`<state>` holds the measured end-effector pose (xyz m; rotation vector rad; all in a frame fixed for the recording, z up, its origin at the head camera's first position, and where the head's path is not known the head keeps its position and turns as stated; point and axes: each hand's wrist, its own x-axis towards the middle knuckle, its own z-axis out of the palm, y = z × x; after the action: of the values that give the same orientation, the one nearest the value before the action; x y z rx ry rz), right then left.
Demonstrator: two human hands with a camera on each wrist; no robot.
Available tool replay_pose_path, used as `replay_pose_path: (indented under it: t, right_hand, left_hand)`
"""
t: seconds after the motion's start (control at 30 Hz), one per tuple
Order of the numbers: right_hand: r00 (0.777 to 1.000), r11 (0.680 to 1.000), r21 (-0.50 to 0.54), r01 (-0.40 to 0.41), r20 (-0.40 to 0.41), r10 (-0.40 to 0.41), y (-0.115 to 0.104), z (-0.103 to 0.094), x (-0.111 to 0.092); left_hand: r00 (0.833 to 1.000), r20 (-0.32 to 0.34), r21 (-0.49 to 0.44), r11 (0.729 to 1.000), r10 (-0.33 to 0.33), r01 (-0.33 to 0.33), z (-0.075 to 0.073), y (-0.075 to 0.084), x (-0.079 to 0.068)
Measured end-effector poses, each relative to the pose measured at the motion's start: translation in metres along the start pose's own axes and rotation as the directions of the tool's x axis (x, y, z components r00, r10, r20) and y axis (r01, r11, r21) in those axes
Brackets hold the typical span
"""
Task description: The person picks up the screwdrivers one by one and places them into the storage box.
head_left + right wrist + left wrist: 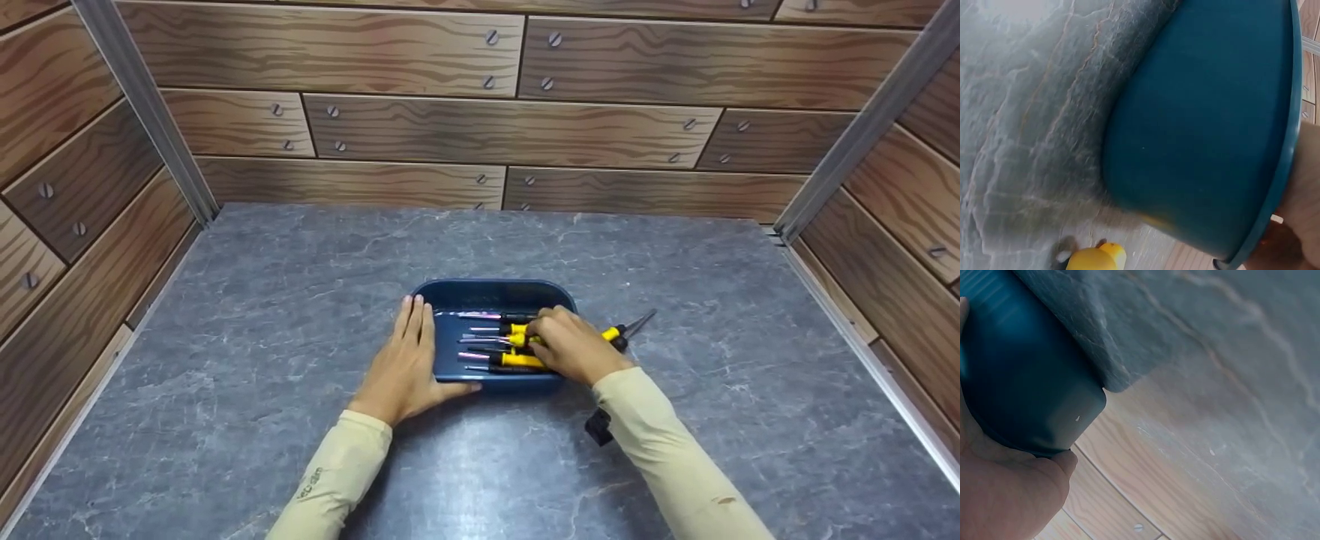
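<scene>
A dark blue plastic tray (491, 289) stands on the table with several screwdrivers (517, 360) lying in it, yellow and black handles to the right. My left hand (401, 371) rests along its left side, fingers straight, thumb stretched along the front wall. In the left wrist view the thumb (1064, 464) touches the tray's edge. My right hand (574, 345) reaches over the right rim, its curled fingers gripping a yellow-handled screwdriver (517, 340) among the others; the fingertips are partly hidden. From the right wrist, the tray's outer wall (1202, 124) covers most of the work.
Just right of the tray, at least one more screwdriver (637, 324) with a yellow and black handle lies on the grey marbled table (300, 300). A small black device (598, 427) shows beside the right wrist. Wood-patterned panels (420, 127) enclose the back and sides.
</scene>
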<state>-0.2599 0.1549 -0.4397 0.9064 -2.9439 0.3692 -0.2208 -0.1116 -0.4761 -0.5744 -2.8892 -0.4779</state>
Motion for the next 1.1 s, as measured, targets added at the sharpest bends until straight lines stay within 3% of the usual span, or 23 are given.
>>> replay_pose_path:
  t: [0.37,0.67,0.8,0.97,1.1]
  right_hand:
    - [0.998,0.998,0.043,0.038,-0.041,-0.037,0.002,0.002,0.002]
    - [1.0,0.998,0.059,0.0,-0.006,0.0,0.002,0.003,0.001]
    - [1.0,0.993,0.114,-0.006,-0.021,0.009,0.005,0.003,-0.001]
    - [0.992,0.976,0.216,0.002,-0.122,0.025,0.011,0.001,-0.004]
    - [0.96,0.962,0.271,0.038,-0.277,0.04,0.018,-0.006,-0.009]
  left_hand:
    - [1.0,-0.021,0.001,1.0,0.015,-0.015,0.0,0.0,0.001]
    - [1.0,-0.025,-0.003,1.0,0.018,-0.018,0.001,0.0,0.0]
    - [1.0,-0.022,-0.014,1.0,0.015,-0.015,0.001,0.0,0.0]
    - [1.0,-0.01,-0.011,1.0,0.0,0.0,0.0,0.0,0.0]
    - [1.0,0.003,-0.003,1.0,-0.004,0.004,0.001,0.001,0.0]
